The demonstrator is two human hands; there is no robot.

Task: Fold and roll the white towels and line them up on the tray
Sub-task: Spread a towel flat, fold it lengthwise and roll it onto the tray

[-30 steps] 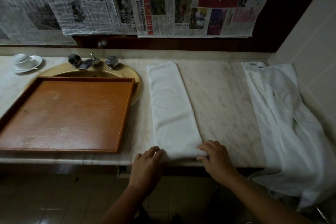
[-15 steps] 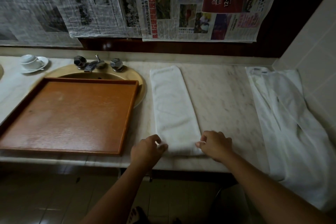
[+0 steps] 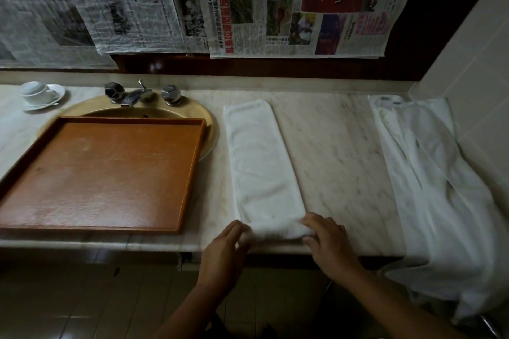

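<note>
The near end of the white towel [image 3: 264, 170] has now curled into a small roll at the counter edge [image 3: 110, 242], and the left hand [image 3: 224, 249] and right hand [image 3: 329, 241] both grip it, beside the tray [image 3: 190, 181].

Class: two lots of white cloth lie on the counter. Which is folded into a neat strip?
The towel beside the tray, under both hands; the cloth at the wall lies rumpled.

A long white towel [image 3: 261, 162], folded into a narrow strip, lies flat at mid-frame with its near end curled into a small roll, just right of the bare orange-brown tray [image 3: 192, 173], while more white towels [image 3: 429, 187] lie heaped at far right.
</note>
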